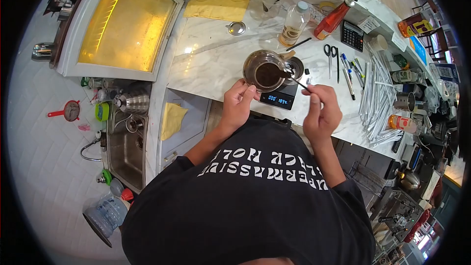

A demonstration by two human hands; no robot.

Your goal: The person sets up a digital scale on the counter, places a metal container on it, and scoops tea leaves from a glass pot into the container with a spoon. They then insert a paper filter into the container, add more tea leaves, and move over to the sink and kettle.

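The left hand [240, 100] had its thumb and fingers closed on the near side of a glass vessel [256, 66], likely to steady it. The right hand [321, 113] pinched a thin utensil [297, 82] near its end — a grip that seemed chosen for fine control — so its far end reached the vessel's mouth. Between the two sets of fingers sat a flat black scale [277, 99], its lit readout facing the person, probably for easy reading; whether the vessel rested on it was unclear.

The vessel was rounded and transparent, its dark contents [269, 74] brown, their texture too small to judge. Just beyond the fingers stood a round metallic container [296, 66]. Farther ahead rose a clear bottle [294, 24] with a pale cap; past the right fingers lay slim metal scissors [331, 54] and a heap of white straws [380, 98] — all on glossy, grey-veined marble [206, 59].
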